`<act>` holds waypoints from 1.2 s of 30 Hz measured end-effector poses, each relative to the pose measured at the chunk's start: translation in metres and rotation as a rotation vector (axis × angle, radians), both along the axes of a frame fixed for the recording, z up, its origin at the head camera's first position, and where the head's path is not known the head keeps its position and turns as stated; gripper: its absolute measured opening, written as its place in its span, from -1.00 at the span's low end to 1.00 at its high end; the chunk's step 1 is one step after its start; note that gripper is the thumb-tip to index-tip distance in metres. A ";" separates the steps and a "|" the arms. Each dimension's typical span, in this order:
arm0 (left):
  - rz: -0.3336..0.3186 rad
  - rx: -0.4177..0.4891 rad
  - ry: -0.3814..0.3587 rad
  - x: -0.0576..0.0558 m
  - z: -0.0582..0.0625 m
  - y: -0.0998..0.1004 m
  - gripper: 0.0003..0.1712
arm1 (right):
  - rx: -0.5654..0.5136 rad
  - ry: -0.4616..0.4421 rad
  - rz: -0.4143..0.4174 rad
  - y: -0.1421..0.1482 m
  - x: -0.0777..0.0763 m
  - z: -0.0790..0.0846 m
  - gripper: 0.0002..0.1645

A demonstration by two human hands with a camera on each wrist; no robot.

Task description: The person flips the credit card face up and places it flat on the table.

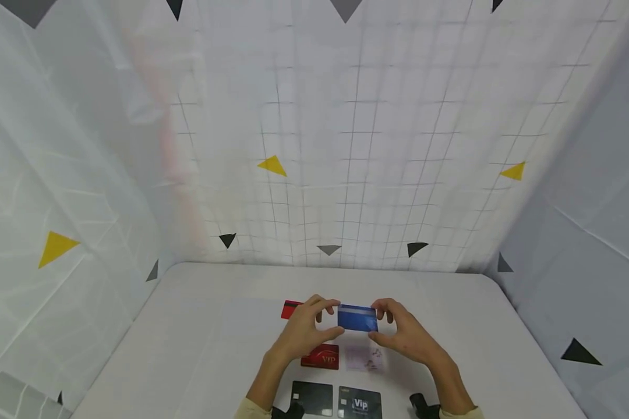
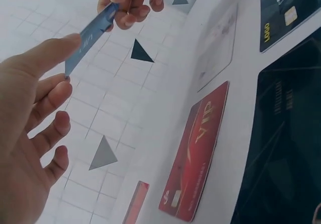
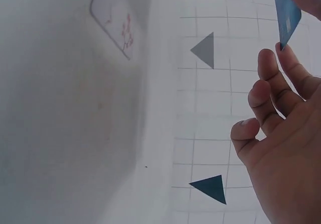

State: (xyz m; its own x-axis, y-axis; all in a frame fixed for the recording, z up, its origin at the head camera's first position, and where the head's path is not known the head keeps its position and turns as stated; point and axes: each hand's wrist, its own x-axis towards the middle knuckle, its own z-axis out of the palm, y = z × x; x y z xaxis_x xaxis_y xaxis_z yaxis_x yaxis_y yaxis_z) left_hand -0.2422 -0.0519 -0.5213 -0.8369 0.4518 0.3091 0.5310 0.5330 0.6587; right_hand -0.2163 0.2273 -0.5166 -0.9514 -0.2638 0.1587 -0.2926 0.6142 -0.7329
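Note:
A blue card with a pale stripe along its top is held up over the white table between both hands. My left hand pinches its left edge between thumb and index finger, the other fingers loosely bent. At the opposite edge my right hand pinches it the same way. In the left wrist view the blue card shows edge-on, stretched between the two hands. Below it lie a red VIP card and a pale card with a pink floral print.
Nearer the front are a plain dark card and a dark Vip card. Another red card with a black stripe lies behind my left hand. White curtains with triangle markers enclose the table.

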 end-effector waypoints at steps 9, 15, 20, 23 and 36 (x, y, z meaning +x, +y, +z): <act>-0.025 0.064 -0.034 0.000 0.005 -0.009 -0.36 | -0.054 0.023 -0.007 -0.008 0.001 0.003 -0.22; -0.005 0.065 -0.055 0.002 0.007 -0.016 -0.34 | -0.062 0.023 0.013 -0.015 -0.001 0.002 -0.26; -0.010 0.059 -0.061 0.002 0.006 -0.016 -0.34 | -0.070 0.028 0.018 -0.015 -0.001 0.004 -0.26; -0.013 0.056 -0.064 0.003 0.007 -0.014 -0.34 | -0.078 0.034 0.026 -0.012 0.001 0.005 -0.28; -0.037 0.023 -0.097 0.006 0.007 -0.011 -0.36 | -0.124 0.089 0.029 -0.012 0.004 0.005 -0.32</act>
